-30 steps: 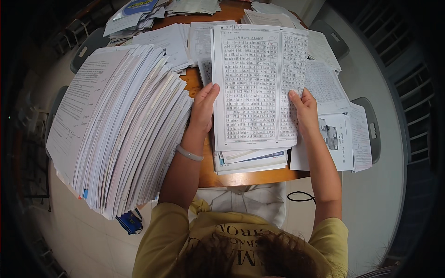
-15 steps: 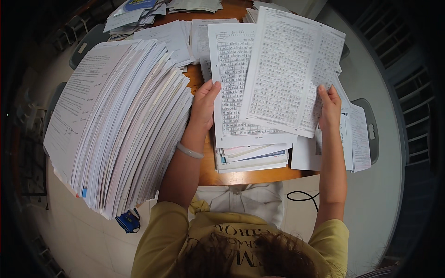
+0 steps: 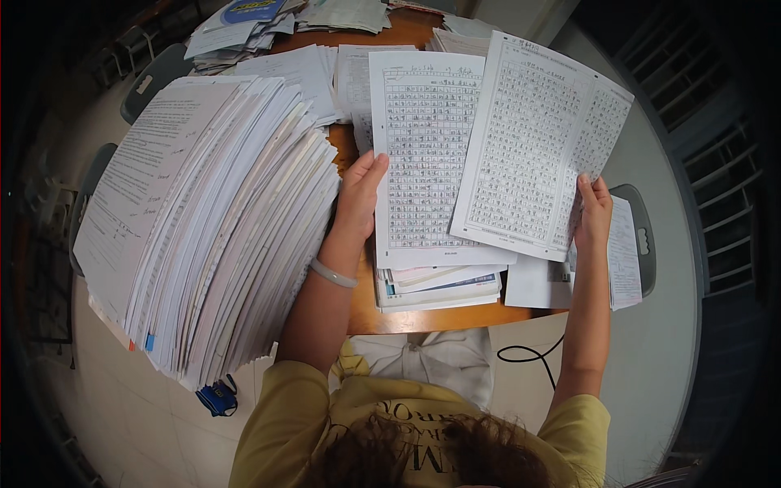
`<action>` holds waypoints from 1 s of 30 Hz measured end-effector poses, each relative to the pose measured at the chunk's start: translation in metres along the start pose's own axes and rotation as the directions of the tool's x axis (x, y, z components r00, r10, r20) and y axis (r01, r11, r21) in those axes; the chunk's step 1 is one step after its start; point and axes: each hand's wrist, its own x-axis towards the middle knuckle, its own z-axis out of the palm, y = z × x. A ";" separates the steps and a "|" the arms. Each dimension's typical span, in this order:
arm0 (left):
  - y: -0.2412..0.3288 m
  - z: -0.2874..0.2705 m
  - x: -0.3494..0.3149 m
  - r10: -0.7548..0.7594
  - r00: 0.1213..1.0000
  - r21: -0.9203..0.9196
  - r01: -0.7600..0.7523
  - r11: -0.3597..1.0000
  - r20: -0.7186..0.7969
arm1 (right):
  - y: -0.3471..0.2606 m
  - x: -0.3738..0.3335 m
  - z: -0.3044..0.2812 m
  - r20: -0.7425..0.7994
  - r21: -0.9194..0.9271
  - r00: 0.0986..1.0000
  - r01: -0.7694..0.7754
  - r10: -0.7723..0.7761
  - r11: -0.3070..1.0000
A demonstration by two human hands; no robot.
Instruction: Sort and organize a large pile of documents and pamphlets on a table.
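My left hand pinches the left edge of a handwritten grid sheet, thumb on top and fingers hidden beneath. That sheet lies over a small stack of papers and booklets at the table's near edge. My right hand grips the right edge of another handwritten sheet, which is raised and tilted, with a vertical fold line. Its lower left part overlaps the right side of the grid sheet. Close to my left forearm rises a tall, leaning stack of papers.
More paper piles lie at the far side, one with a blue item on top. Loose sheets sit at the right by a grey chair. The wooden table ends before my lap. A black cable hangs below.
My right hand has moved right and slightly down with its sheet, so more of the grid sheet shows. My left hand keeps its hold on the grid sheet.
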 end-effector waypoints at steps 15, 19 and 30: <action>-0.001 -0.006 0.003 -0.018 0.998 0.016 0.019 1.000 -0.054 | 0.002 0.007 -0.013 -0.014 0.103 0.999 -0.036 0.037 0.994; -0.002 -0.006 0.001 -0.032 0.997 -0.006 0.032 0.999 -0.065 | 0.003 0.013 -0.018 -0.007 0.127 0.998 -0.060 0.061 0.990; 0.000 -0.016 -0.004 -0.083 0.993 -0.021 0.081 0.996 -0.087 | 0.020 0.034 -0.034 0.004 0.124 0.995 -0.103 0.104 0.987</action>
